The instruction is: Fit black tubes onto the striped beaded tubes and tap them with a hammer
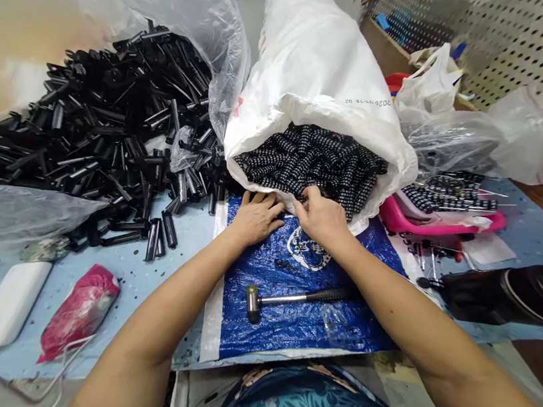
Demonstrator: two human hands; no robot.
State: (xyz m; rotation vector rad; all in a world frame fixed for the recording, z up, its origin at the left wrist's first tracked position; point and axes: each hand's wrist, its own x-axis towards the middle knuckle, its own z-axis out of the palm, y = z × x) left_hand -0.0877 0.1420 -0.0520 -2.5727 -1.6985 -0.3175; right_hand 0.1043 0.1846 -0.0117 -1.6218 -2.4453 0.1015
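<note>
A white sack (315,68) lies open towards me, filled with several black parts with white dots (312,162). My left hand (255,218) rests palm down at the sack's lower rim, fingers curled at the edge. My right hand (323,217) reaches into the sack's mouth, its fingertips among the dotted parts; whether it grips one I cannot tell. Both hands lie over a blue woven sheet (288,300).
A small hammer (288,297) lies on the blue sheet near me. A big heap of black plastic pieces (107,113) on clear plastic fills the left. A pink tray (431,216) with dotted parts sits right, a dark round object (516,292) beyond, a red packet (79,311) and a white block (9,305) at near left.
</note>
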